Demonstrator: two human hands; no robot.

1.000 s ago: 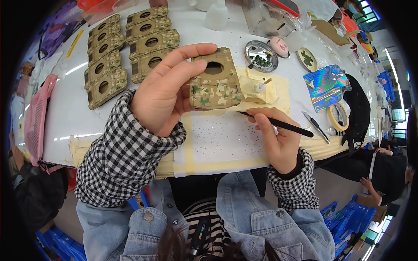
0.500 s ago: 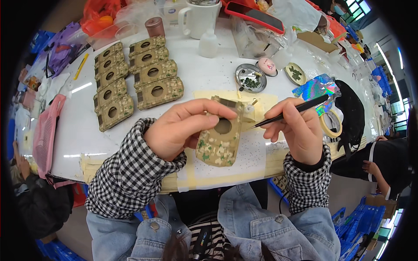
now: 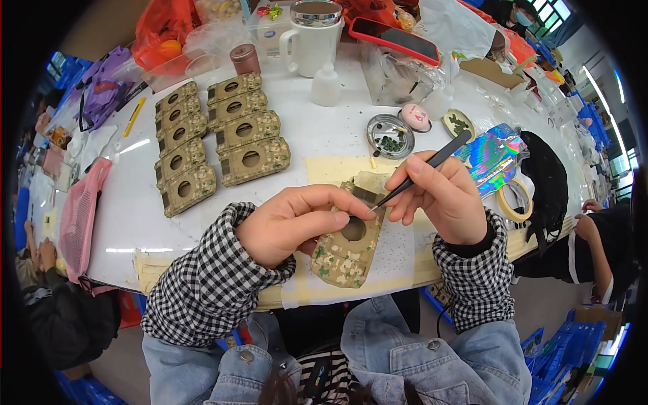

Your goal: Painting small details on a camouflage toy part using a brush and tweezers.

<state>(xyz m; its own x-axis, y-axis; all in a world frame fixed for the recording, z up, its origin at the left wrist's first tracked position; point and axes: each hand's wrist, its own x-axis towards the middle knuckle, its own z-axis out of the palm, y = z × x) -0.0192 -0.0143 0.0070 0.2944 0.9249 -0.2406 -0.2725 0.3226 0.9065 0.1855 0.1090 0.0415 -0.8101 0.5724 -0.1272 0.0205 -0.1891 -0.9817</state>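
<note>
My left hand (image 3: 287, 226) is closed on a tan camouflage model hull (image 3: 345, 260) with a round hole, tilted above the paper-covered work area. Black tweezers (image 3: 425, 169) sit in the closed fingers of my right hand (image 3: 442, 199). Their tip meets my left index fingertip beside the hull's upper end; whether a tiny part is between them I cannot make out. Two rows of similar camouflage hulls (image 3: 253, 162) lie to the left. Beyond my right hand is a round metal tin (image 3: 372, 138) with small dark green pieces in it.
A white mug (image 3: 314, 50), a small white bottle (image 3: 326, 86) and a red-cased phone (image 3: 395, 39) stand or lie at the back. On the right are a tape roll (image 3: 514, 200), a shiny holographic packet (image 3: 491, 158) and a black bag (image 3: 545, 175). Other people sit at both sides.
The tweezers' tip has moved left, from beside the hull to my left index fingertip. The hull is held a little lower in the picture, and the whole view has shifted slightly.
</note>
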